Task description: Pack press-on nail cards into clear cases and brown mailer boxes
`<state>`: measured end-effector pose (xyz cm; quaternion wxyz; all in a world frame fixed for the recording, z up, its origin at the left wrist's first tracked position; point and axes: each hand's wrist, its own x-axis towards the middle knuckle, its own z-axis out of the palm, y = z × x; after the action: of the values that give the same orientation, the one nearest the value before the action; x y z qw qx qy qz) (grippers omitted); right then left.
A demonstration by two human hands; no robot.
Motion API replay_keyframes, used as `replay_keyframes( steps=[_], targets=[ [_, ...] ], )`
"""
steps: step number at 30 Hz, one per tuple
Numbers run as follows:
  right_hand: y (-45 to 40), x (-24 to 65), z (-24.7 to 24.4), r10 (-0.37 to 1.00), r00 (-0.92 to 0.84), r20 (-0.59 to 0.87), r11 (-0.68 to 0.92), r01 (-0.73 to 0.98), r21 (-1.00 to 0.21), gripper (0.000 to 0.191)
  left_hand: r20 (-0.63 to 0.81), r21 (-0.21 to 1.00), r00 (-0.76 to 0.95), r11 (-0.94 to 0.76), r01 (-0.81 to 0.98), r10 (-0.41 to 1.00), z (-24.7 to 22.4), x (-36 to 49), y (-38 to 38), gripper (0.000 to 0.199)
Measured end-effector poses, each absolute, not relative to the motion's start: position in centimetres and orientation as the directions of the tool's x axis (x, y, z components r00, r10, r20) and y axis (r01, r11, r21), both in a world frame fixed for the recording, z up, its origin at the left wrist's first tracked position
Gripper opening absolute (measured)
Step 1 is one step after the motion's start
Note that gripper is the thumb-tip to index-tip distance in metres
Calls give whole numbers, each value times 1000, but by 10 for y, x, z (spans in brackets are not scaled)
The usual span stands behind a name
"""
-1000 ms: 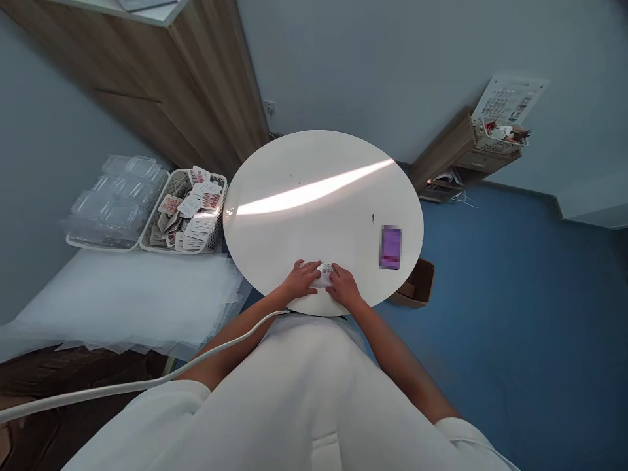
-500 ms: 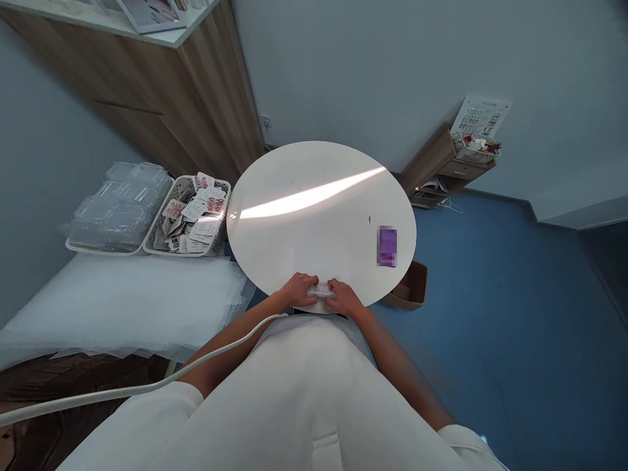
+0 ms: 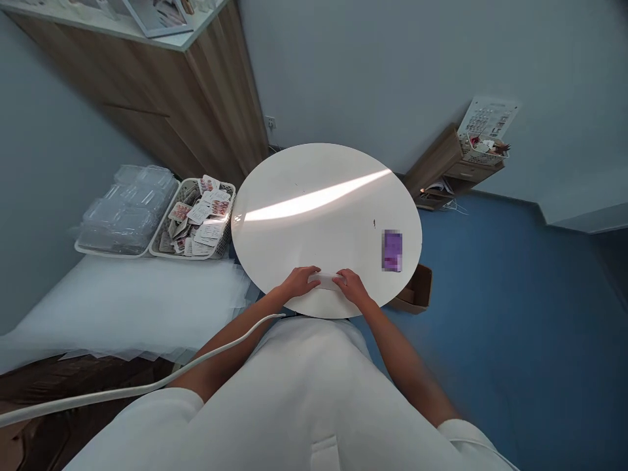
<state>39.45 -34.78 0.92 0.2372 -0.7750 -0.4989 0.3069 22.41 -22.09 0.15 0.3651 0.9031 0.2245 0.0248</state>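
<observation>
Bright glare streak across tabletop (image 3: 338,239)

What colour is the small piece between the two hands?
Whitish: the small piece shows pale against the table, best in the head view.

The item (image 3: 326,281) is between the left hand (image 3: 300,282) and right hand (image 3: 352,286), over the near part of the table (image 3: 314,239), a pixelated thing (image 3: 392,250) to its right. Left of the table, cards (image 3: 206,216) fill a basket (image 3: 227,229) beside boxes (image 3: 130,203), sheets (image 3: 132,301) before both. A cabinet (image 3: 210,98) stands behind left, a shelf (image 3: 473,171) behind right.
</observation>
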Motion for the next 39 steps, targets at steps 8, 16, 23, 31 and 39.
replay_keyframes(
  steps=[8,16,23,31,39],
  targets=[
    [-331,402,-4,868,365,-336,-488,510,-708,25,-333,706,818,-451,546,468,-6,235,-201,34],
    [-325,409,-18,802,440,-404,-584,433,-687,22,-537,535,673,-411,738,509,-14,240,-193,29],
    [-323,414,-24,784,484,-389,-600,427,-677,20,-594,406,554,-377,833,584,-18,237,-194,32],
    [-328,414,-16,731,542,-414,-660,409,-630,17,-624,298,484,-385,873,614,-10,238,-197,40],
    [-350,412,-16,742,560,-369,-664,533,-525,25,-543,248,476,-409,878,692,-9,233,-205,37]
  ],
)
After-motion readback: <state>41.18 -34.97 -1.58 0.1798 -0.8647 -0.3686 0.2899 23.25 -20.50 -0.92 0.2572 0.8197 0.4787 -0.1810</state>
